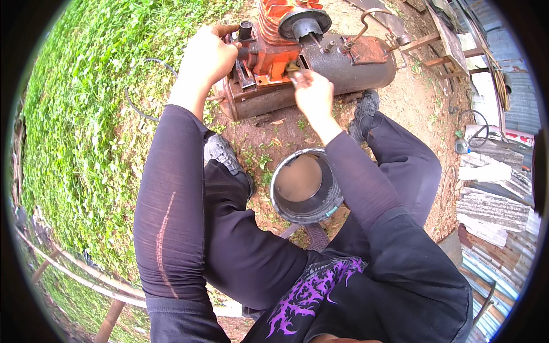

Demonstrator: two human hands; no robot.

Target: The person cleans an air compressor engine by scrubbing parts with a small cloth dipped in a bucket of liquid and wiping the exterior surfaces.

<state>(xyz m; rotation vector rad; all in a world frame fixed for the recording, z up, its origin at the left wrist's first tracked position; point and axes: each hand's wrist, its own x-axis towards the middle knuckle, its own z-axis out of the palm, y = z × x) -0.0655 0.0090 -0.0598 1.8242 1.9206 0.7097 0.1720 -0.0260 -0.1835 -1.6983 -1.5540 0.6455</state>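
In front of me an air compressor lies on the ground, its orange finned pump [279, 55] bolted on a dark, rusty cylindrical tank [360, 68]. My left hand [210, 55] grips the pump's left side, with fingers beside an upright black pipe stub [245, 31]. What its palm covers is hidden. Pinched in my right hand [315, 92] is a small brush-like tool [293, 67] with a yellowish head, slightly blurred. That head touches or nearly touches the lower right of the orange crankcase base. A round black flange [305, 25] sticks out above my right hand.
Between my feet stands a black bucket [328, 193] of murky brown water. A bent copper-coloured tube [364, 25] rises from the tank. A dark hose [128, 96] curves over the grass at left. Corrugated metal sheets [493, 210] and a wooden bench [446, 47] stand at right.
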